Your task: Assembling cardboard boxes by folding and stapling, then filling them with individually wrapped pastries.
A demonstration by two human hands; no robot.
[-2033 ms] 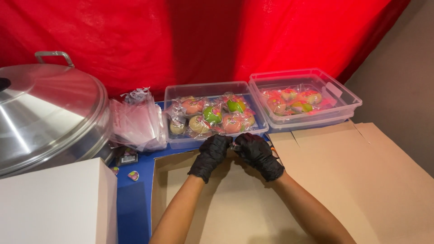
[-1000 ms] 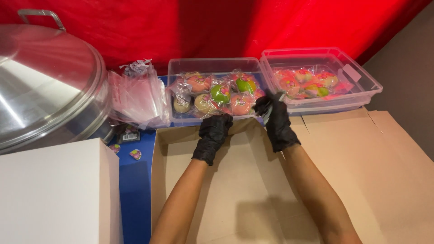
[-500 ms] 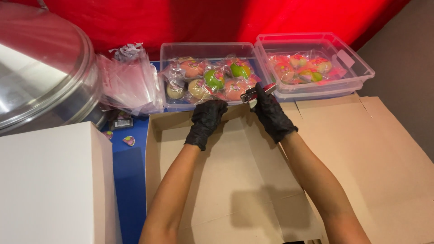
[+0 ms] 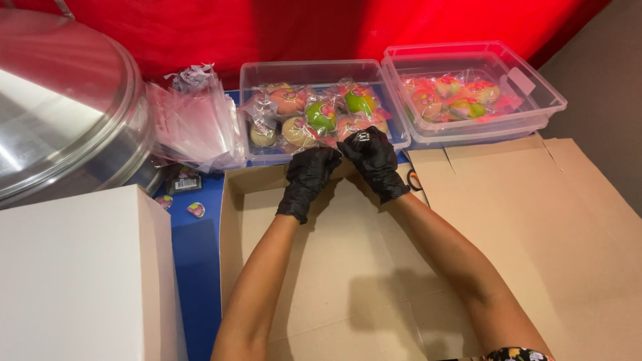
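**Both hands at the near rim of the left tub**

My left hand [image 4: 309, 179] and right hand [image 4: 372, 159], both in black gloves, meet fingertip to fingertip over the open brown cardboard box [image 4: 321, 281]. The fingers are curled together and pinch a small clear-wrapped item; its shape is hidden. Just beyond them stands the clear rectangular plastic tub [image 4: 314, 70] of wrapped pastel buns [image 4: 321, 117]. A second clear tub [image 4: 535, 100] stands to its right on the blue worktop [image 4: 197, 247].
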